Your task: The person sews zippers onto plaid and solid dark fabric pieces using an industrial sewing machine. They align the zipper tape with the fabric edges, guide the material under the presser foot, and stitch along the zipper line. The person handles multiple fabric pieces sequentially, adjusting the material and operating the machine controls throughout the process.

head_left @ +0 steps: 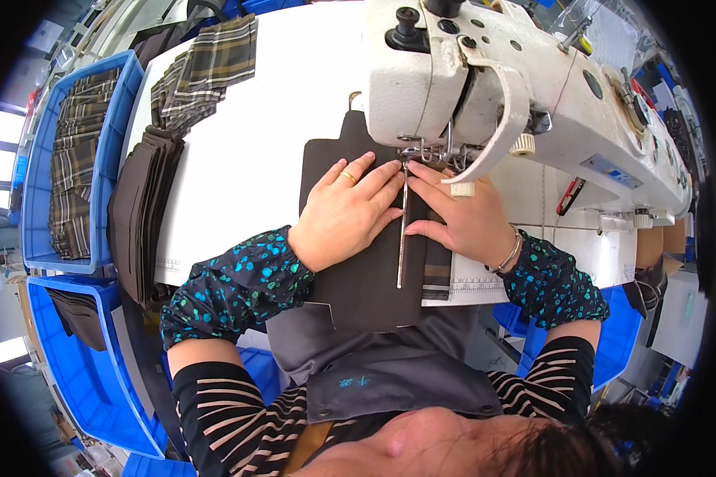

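A white industrial sewing machine [525,87] stands on a white table [286,119], and everything else sits around it. Directly in front of its needle end lies a dark brown fabric panel [366,270], running from under the presser foot back toward the person's lap. A metal zipper [402,230] lies straight along this panel, its top end right at the presser foot. The left hand [346,211] rests flat on the panel just left of the zipper, fingers spread and stretched toward the needle, a gold ring on one finger; it presses down rather than grips. The right hand [461,215] lies flat on the other side of the zipper, fingers extended and touching the zipper's edge, with a bracelet at the wrist; under it shows a strip of plaid fabric [436,270]. Left of the machine, a stack of dark brown pieces [139,215] and folded plaid pieces [203,71] sit on the table, and beyond them a blue bin [32,183] holds more plaid cloth.
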Demonstrator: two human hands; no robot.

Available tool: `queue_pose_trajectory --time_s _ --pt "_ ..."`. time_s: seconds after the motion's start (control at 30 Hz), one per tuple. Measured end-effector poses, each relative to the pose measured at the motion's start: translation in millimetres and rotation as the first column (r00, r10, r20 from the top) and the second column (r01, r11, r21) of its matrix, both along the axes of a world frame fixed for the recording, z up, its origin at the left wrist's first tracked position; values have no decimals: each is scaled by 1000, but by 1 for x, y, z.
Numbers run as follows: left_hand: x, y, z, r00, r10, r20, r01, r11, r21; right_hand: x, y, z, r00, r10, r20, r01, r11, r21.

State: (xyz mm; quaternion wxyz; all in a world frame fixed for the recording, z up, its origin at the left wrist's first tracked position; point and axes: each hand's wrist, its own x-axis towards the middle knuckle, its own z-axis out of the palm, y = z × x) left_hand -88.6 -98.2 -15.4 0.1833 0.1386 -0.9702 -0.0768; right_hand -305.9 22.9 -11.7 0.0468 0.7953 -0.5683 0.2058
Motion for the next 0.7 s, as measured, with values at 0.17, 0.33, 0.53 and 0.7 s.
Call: queue_pose_trajectory --time_s 0.17,0.33,0.53,0.7 --pt "0 0 -1 1000 6 1 -6 1000 -3 3 1 3 998 -9 -69 12 999 39" --pt "0 1 -1 1000 17 -8 -16 1000 7 5 3 4 994 -20 -107 22 1000 10" --pt "0 1 -3 1000 11 -7 -11 1000 -6 5 2 6 996 -3 -93 3 1000 -2" --pt "-1 1 1 1000 1 10 -1 1000 -22 4 1 8 996 16 -89 -14 1000 25"
